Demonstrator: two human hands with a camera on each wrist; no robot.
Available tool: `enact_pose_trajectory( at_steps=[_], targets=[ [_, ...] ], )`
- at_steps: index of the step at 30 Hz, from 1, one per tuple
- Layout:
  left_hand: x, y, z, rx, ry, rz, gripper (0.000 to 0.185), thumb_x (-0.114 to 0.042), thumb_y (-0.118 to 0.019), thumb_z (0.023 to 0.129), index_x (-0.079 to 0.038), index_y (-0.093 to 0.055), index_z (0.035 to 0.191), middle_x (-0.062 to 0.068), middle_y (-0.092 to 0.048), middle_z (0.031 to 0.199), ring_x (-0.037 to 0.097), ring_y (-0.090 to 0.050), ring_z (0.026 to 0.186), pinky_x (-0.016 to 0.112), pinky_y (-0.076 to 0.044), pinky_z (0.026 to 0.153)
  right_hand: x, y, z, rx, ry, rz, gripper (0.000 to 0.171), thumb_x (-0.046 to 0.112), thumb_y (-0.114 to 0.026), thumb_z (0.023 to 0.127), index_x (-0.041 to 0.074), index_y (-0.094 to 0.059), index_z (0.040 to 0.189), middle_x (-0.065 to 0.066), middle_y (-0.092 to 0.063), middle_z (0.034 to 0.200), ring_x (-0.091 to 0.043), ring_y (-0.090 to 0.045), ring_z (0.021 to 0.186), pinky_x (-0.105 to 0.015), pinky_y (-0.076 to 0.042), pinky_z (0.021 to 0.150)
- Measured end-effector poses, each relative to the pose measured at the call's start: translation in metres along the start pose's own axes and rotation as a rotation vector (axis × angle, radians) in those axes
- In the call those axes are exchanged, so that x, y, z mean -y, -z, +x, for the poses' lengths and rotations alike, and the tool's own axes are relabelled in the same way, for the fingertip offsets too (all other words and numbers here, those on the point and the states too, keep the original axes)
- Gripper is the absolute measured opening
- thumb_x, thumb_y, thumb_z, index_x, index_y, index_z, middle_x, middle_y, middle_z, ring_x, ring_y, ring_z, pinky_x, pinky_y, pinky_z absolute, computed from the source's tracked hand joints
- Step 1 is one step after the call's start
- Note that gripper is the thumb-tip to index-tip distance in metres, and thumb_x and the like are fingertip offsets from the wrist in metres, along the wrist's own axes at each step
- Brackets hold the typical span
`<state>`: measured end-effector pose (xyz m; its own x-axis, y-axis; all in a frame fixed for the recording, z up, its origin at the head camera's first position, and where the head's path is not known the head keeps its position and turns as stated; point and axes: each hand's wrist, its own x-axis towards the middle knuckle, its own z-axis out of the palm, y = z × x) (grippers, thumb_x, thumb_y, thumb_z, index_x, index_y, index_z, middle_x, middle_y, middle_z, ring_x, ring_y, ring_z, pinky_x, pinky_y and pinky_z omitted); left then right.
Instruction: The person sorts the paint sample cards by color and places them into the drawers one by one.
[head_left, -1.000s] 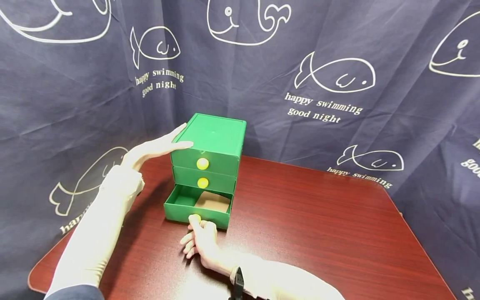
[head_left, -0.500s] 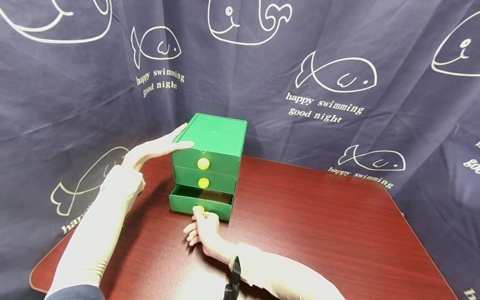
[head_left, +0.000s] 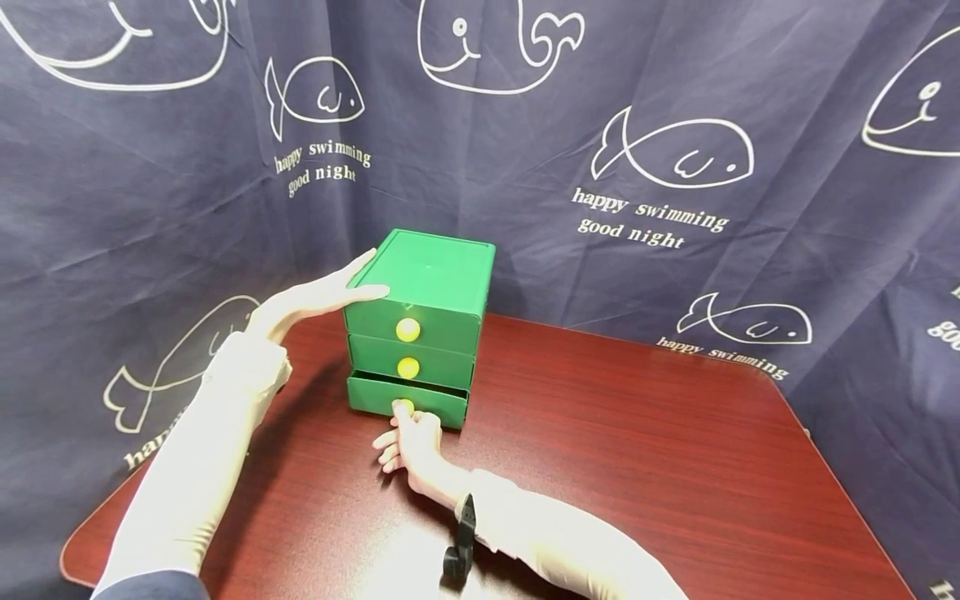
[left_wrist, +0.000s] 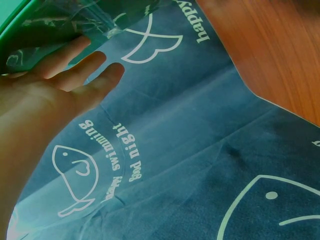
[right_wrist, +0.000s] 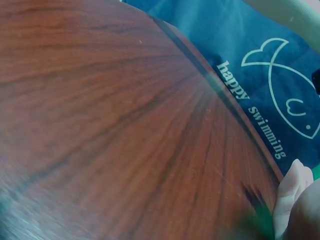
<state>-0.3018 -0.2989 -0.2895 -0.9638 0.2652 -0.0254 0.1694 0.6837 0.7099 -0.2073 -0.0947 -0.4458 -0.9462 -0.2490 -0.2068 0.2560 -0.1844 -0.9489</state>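
A green box (head_left: 431, 275) with three drawers and yellow knobs stands on the dark red table (head_left: 637, 450). My left hand (head_left: 322, 293) lies flat against the box's upper left side, fingers straight; in the left wrist view the fingers (left_wrist: 80, 67) touch the green wall (left_wrist: 15, 17). My right hand (head_left: 411, 435) rests on the table in front of the box and pinches the yellow knob (head_left: 405, 406) of the bottom drawer (head_left: 442, 404), which stands out only a little. The right wrist view shows just fingertips (right_wrist: 295, 192) at the corner.
A dark blue curtain (head_left: 675, 125) with white fish and whale drawings hangs close behind and round the table. The table's rounded left corner (head_left: 75, 558) is near my left arm. A small black clip (head_left: 459, 546) sits on my right wrist.
My right hand has pushed the bottom drawer back into the box, from wide open to almost closed. The left hand has stayed on the box.
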Motion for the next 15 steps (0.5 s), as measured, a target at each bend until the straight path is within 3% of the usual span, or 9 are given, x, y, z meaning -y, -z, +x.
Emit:
enact_pose_trajectory(
  at_steps=[11,15],
  targets=[
    [-0.004,-0.002,0.001,-0.024,-0.053,-0.032,0.087,-0.051,-0.055,0.094,-0.027,0.001,0.156,-0.008,0.000,0.164,0.012,0.000,0.150,0.048,-0.006,0.124,0.004,0.005,0.017,-0.005,-0.016,-0.021,0.033,0.026,-0.048,0.099,-0.006,-0.051,0.101,-0.028,-0.071,0.075,-0.009,-0.054,0.037,-0.020,-0.044,0.034],
    [-0.001,-0.002,0.003,-0.030,-0.052,-0.040,0.089,-0.053,-0.057,0.092,-0.029,0.000,0.156,-0.011,-0.001,0.163,0.010,-0.002,0.149,0.047,-0.007,0.124,0.008,0.008,0.017,0.010,-0.057,-0.050,0.044,0.036,-0.051,0.098,-0.007,-0.052,0.104,-0.029,-0.071,0.078,-0.009,-0.054,0.037,-0.020,-0.045,0.034]
  ],
)
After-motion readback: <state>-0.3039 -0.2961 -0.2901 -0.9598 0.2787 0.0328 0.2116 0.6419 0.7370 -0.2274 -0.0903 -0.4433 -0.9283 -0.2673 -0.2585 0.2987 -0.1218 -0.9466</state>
